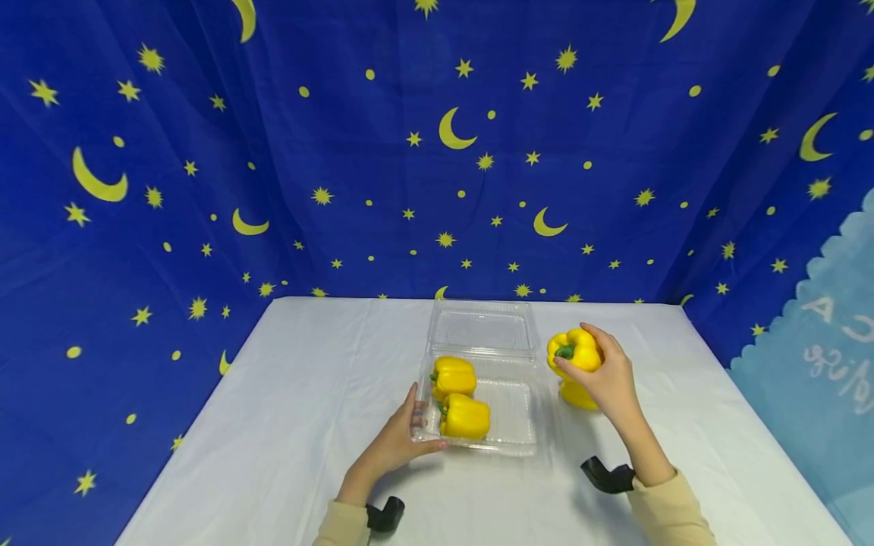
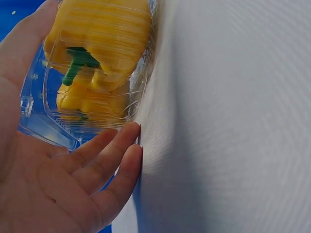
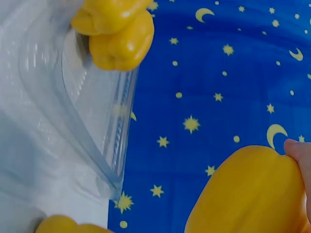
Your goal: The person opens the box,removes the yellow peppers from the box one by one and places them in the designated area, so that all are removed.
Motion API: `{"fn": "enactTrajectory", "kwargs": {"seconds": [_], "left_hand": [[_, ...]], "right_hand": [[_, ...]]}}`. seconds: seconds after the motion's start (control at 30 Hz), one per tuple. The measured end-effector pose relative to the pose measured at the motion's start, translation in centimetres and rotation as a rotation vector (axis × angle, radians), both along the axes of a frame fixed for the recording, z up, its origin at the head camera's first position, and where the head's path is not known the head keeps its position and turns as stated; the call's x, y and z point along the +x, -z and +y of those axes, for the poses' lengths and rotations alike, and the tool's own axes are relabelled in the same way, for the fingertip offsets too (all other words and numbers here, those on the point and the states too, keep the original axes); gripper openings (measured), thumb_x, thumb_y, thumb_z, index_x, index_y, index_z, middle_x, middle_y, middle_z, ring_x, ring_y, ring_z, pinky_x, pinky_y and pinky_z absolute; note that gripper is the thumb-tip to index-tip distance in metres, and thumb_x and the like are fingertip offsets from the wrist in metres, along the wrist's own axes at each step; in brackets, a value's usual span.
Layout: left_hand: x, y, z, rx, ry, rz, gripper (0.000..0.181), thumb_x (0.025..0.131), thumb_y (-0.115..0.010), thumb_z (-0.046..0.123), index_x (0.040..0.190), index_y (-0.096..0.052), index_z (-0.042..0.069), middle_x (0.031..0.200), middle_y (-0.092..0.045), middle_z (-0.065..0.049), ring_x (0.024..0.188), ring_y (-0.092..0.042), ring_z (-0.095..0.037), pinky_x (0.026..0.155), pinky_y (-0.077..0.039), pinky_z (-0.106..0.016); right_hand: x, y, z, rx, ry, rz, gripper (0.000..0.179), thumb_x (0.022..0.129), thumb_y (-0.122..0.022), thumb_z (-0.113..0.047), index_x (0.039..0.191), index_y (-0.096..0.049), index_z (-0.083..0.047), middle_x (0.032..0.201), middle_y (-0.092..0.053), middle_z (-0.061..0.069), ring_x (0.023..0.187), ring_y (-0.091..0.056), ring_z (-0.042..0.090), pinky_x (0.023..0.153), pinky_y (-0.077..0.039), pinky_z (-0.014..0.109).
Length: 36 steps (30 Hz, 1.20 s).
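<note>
My right hand (image 1: 609,379) holds a yellow bell pepper (image 1: 579,345) with a green stem, fingers over its far side and thumb at the near side. Below it, partly hidden, another yellow bell pepper (image 1: 579,395) sits on the table. To the left lies a clear plastic clamshell container (image 1: 508,447), its lid (image 1: 481,327) folded back. Inside its left half are two yellow bell peppers, one farther back (image 1: 454,377) and one nearer (image 1: 466,417). My left hand (image 1: 396,436) grips the container's near left corner, thumb along the front and fingers against the left wall.
A white cloth covers the table (image 1: 328,364). Blue curtain (image 1: 478,189) with yellow moons and stars stands behind and at the sides. At the right hangs a light blue panel (image 1: 819,379) with white lettering. Black wrist mounts (image 1: 606,476) sit on both wrists.
</note>
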State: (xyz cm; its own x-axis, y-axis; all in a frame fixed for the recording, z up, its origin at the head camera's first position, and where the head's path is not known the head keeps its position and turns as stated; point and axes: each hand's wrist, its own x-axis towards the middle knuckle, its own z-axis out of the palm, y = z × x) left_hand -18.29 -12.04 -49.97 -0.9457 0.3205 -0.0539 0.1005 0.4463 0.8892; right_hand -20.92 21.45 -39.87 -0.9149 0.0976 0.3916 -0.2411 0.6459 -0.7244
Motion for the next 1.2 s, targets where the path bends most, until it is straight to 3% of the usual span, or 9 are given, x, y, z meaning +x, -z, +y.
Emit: {"fn": "enactTrajectory", "kwargs": {"seconds": [0.43, 0.67, 1.2], "left_hand": [[0.1, 0.1, -0.1, -0.003, -0.002, -0.001, 0.120, 0.072, -0.080, 0.045, 0.153, -0.001, 0.003, 0.143, -0.041, -0.021, 0.123, -0.050, -0.034, 0.103, -0.044, -0.051], [0.1, 0.2, -0.1, -0.005, 0.000, 0.005, 0.120, 0.073, -0.079, 0.045, 0.153, 0.000, 0.003, 0.143, -0.041, -0.020, 0.123, -0.049, -0.033, 0.103, -0.044, -0.051], [0.0, 0.2, 0.1, -0.008, -0.002, 0.002, 0.119, 0.073, -0.080, 0.043, 0.153, 0.000, 0.004, 0.144, -0.041, -0.020, 0.123, -0.049, -0.034, 0.103, -0.043, -0.052]], "right_hand": [[-0.1, 0.0, 2.5, 0.011, 0.054, -0.013, 0.068, 0.081, -0.075, -0.018, 0.136, -0.044, 0.005, 0.132, -0.048, 0.030, 0.112, -0.051, 0.043, 0.092, -0.048, 0.058], [-0.2, 0.3, 4.0, 0.022, 0.098, -0.069, 0.067, 0.084, -0.073, -0.022, 0.137, -0.042, 0.005, 0.133, -0.048, 0.029, 0.112, -0.051, 0.041, 0.094, -0.048, 0.055], [-0.2, 2.0, 7.0, 0.006, 0.172, -0.148, 0.073, 0.086, -0.071, -0.029, 0.140, -0.037, 0.007, 0.135, -0.043, 0.033, 0.115, -0.046, 0.045, 0.095, -0.046, 0.057]]}}
